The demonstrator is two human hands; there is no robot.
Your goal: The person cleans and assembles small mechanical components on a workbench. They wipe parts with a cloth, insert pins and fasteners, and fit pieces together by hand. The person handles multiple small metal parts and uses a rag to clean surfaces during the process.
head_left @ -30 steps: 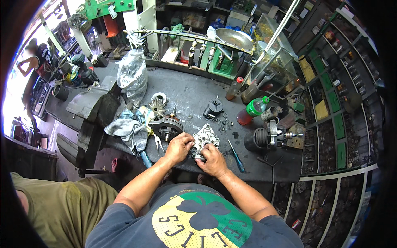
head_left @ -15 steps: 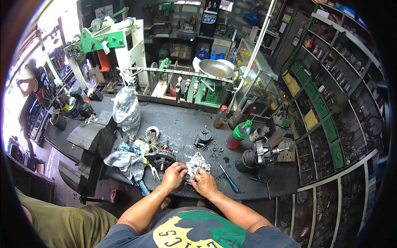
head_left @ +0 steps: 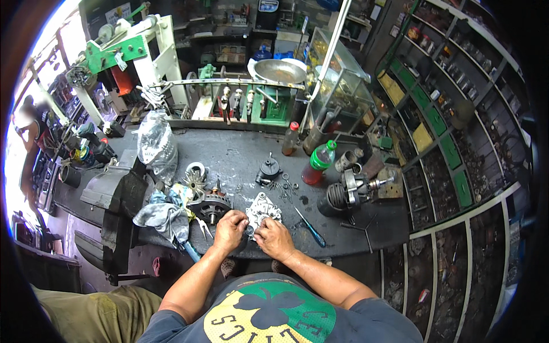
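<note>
A light-grey cast metal housing (head_left: 262, 207) with several holes and lugs lies on the bench in front of me. My right hand (head_left: 275, 240) is closed at its near edge, with fingertips against the metal. Beside the housing's left side, my left hand (head_left: 230, 231) has its fingers pinched together; whatever is between them is hidden. Just left of that hand stands a rotor-like round part (head_left: 211, 207) with a shaft. Right of the housing lies a screwdriver (head_left: 311, 228) with a blue handle. Beyond the housing are a small dark round part (head_left: 269, 169) and several loose small pieces.
On the left, a large vise (head_left: 117, 188) sits near rags (head_left: 163, 220) and a plastic bag (head_left: 157, 143). A green-capped bottle (head_left: 319, 164) of red liquid and a motor-like unit (head_left: 346, 194) stand at the right. Shelves of parts line the right side.
The whole view has shifted, with bench things now higher and slightly left. Both hands have drawn slightly toward me relative to the housing, showing more of it.
</note>
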